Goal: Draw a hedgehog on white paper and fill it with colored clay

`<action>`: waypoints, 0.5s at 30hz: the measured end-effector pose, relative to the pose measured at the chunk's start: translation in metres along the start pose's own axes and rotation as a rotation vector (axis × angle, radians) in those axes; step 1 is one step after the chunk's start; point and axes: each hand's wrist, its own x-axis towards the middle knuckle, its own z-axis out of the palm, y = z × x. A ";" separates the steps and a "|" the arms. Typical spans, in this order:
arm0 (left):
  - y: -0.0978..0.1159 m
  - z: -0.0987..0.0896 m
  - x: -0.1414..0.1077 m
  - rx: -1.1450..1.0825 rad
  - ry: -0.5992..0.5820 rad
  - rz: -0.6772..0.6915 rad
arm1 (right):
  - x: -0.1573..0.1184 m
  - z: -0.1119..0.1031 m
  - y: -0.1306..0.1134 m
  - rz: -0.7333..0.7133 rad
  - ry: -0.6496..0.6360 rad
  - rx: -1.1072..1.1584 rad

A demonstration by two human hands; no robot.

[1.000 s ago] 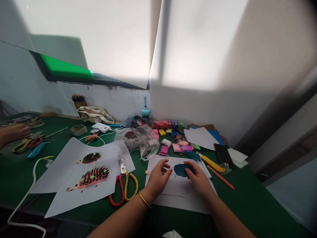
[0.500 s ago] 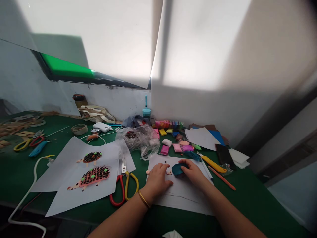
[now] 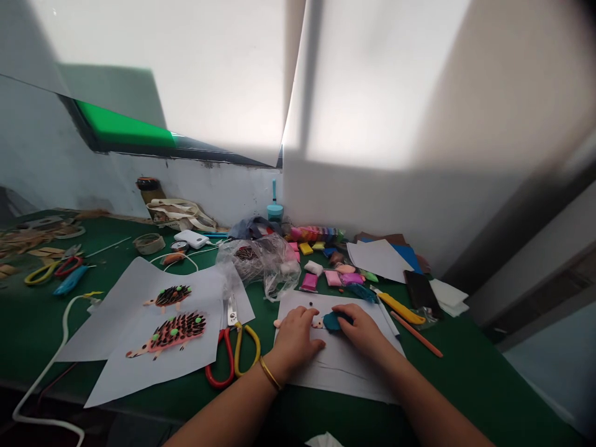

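A flat teal clay piece [image 3: 331, 321] lies on a white sheet of paper [image 3: 344, 366], beside a small pale clay head with dark dots [image 3: 317, 322]. My right hand [image 3: 361, 326] rests over the teal piece, fingers slightly bent and touching its top and right part. My left hand [image 3: 298, 335] lies on the left part of the sheet with its fingers apart, holding nothing. A small dark dot [image 3: 311, 304] sits above the head, and a bit of peach clay [image 3: 277, 323] is at the sheet's left edge.
Left of the sheet are red-and-yellow scissors [image 3: 233, 347] and papers bearing two clay hedgehogs [image 3: 174, 332]. Behind lie a clear plastic bag [image 3: 265, 261] and coloured clay packets [image 3: 310, 282]. A yellow cutter [image 3: 401, 308], an orange stick [image 3: 416, 334] and a phone [image 3: 423, 293] are on the right.
My right hand has shifted slightly left and further over the teal piece, covering more of it. My left hand has stayed in place.
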 end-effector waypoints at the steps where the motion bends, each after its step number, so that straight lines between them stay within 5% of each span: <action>1: 0.000 0.000 0.000 0.000 0.002 0.004 | 0.000 -0.001 -0.001 0.005 -0.005 0.003; 7: 0.006 -0.006 0.000 -0.134 0.123 0.014 | -0.008 -0.006 -0.013 0.058 0.040 0.195; 15: 0.015 0.010 0.001 -0.876 0.202 -0.042 | -0.030 0.013 -0.034 0.031 0.032 0.522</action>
